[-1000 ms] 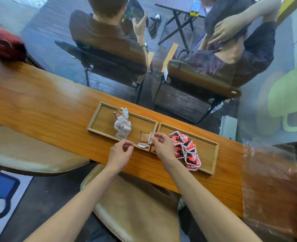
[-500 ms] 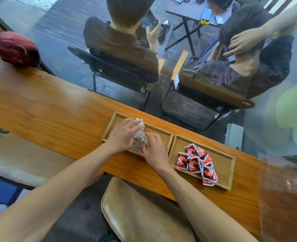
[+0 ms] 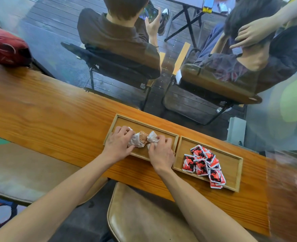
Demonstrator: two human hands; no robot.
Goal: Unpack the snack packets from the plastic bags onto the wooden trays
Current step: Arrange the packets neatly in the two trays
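Two shallow wooden trays sit side by side on the long wooden counter. Over the left tray (image 3: 163,132), my left hand (image 3: 118,144) and my right hand (image 3: 160,151) both grip a crumpled clear plastic bag (image 3: 138,141) with brown snack packets inside. My left hand pinches the bag's left end, my right hand its right end. The right tray (image 3: 231,158) holds a loose pile of several red, black and white snack packets (image 3: 204,165).
A glass pane runs along the counter's far edge; two people sit on chairs behind it. A red bag (image 3: 6,48) lies at the far left. A blurred clear plastic bag (image 3: 289,180) sits at the right end. Brown stool seats (image 3: 140,217) are below the counter.
Both hands moved from the tray's front right corner onto the plastic bag in the left tray and now pull it apart. The camera view shifted.
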